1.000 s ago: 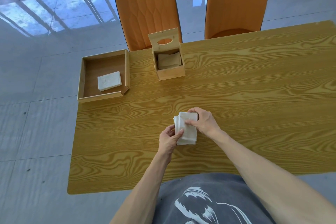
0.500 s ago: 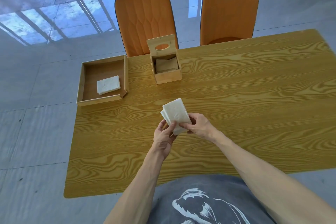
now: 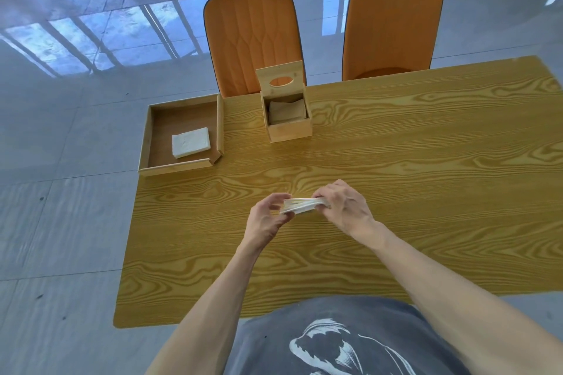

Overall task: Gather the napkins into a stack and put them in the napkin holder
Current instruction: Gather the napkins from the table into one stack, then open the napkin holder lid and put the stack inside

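While both hands hover above the counter [image 3: 396, 161], their fingers [image 3: 281, 196] pinch a napkin stack [image 3: 300, 205] edge-on. Left hand [image 3: 265, 219] grips one end, right hand [image 3: 344, 207] the other.

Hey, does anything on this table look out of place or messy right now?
Mostly tidy. One odd thing: a small napkin pile sits apart in the tray, not with the stack held by the left hand and right hand. The holder stands open and upright. Nothing looks spilled or damaged.
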Demonstrator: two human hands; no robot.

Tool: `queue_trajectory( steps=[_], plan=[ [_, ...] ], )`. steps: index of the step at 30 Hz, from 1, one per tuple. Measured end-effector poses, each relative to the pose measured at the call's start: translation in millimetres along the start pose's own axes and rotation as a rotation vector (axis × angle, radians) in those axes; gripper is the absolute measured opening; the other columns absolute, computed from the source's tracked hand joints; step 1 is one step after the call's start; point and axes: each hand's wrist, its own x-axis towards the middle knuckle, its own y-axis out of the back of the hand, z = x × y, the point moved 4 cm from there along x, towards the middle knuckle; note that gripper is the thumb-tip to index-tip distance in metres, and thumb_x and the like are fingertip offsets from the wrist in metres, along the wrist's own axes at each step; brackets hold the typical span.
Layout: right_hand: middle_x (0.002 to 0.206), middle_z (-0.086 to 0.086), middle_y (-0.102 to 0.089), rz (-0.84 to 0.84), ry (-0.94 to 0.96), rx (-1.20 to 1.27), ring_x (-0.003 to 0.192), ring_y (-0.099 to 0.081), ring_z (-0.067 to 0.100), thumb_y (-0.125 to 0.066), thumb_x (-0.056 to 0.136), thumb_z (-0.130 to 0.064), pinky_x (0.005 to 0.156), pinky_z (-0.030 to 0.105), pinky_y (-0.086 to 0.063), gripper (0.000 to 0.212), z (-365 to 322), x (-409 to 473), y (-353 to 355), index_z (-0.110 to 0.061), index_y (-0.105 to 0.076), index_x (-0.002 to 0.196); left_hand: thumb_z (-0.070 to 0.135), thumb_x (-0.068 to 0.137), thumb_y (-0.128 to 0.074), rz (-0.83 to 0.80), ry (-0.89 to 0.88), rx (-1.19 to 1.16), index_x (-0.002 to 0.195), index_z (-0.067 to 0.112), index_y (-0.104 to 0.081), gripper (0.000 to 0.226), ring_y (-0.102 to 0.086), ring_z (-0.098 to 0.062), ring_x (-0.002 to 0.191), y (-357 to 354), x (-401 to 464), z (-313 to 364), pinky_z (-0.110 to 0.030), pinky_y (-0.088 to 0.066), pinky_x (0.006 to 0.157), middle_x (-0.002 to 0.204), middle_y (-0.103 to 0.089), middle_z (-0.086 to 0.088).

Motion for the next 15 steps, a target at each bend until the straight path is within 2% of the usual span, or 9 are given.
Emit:
queue_trajectory(
  steps=[4, 7, 11, 13, 15],
  plan=[
    [0.114, -0.008, -0.067, -0.017, -0.081, -0.015, 0.107, -0.052, 0.014, -0.071, 0.085, -0.032, 0.093, 0.025, -0.043, 0.031, 9.0, -5.6, -7.9, -0.028, -0.066, 0.115, 0.015, 0.076, -0.079, 0.011, -0.024, 0.098, 0.115, 0.027, -0.070, 0.041, -0.059, -0.012, 0.090, -6.4, 3.2, 1.8, -0.035, -0.053, 0.083, 0.112, -0.068, 0.005],
    [0.114, -0.006, -0.064, -0.083, -0.155, 0.118, 0.107, -0.058, 0.014, -0.069, 0.087, -0.031, 0.088, 0.028, -0.047, 0.028, 18.2, -8.6, -12.0, -0.027, -0.065, 0.114, 0.012, 0.077, -0.079, -0.014, -0.022, 0.090, 0.115, 0.024, -0.070, 0.041, -0.059, -0.014, 0.088, -11.1, 6.1, 0.8, -0.034, -0.053, 0.081, 0.113, -0.066, 0.002],
    [0.109, -0.003, -0.064, -0.093, -0.166, 0.258, 0.089, -0.058, 0.010, -0.070, 0.086, -0.023, 0.083, 0.028, -0.048, 0.028, 23.7, -7.3, -13.3, -0.023, -0.067, 0.113, 0.008, 0.074, -0.080, -0.005, -0.036, 0.066, 0.111, 0.021, -0.071, 0.040, -0.059, -0.014, 0.095, -16.5, 12.3, 1.1, -0.034, -0.054, 0.085, 0.112, -0.065, -0.001],
    [0.107, -0.003, -0.065, -0.079, -0.180, 0.299, 0.087, -0.054, 0.008, -0.070, 0.085, -0.022, 0.082, 0.026, -0.045, 0.029, 25.6, -5.0, -13.8, -0.022, -0.066, 0.114, 0.007, 0.071, -0.081, 0.029, -0.014, 0.038, 0.112, 0.023, -0.070, 0.045, -0.058, -0.011, 0.099, -18.7, 15.3, 0.7, -0.027, -0.052, 0.085, 0.115, -0.062, -0.001],
    [0.106, -0.002, -0.066, -0.080, -0.190, 0.337, 0.088, -0.055, 0.008, -0.070, 0.085, -0.020, 0.082, 0.025, -0.044, 0.030, 25.6, -2.6, -15.3, -0.022, -0.067, 0.114, 0.004, 0.070, -0.079, 0.060, 0.054, -0.051, 0.115, 0.023, -0.067, 0.050, -0.059, -0.015, 0.105, -20.9, 17.5, -0.7, -0.028, -0.054, 0.089, 0.119, -0.059, -0.005]
  ],
)
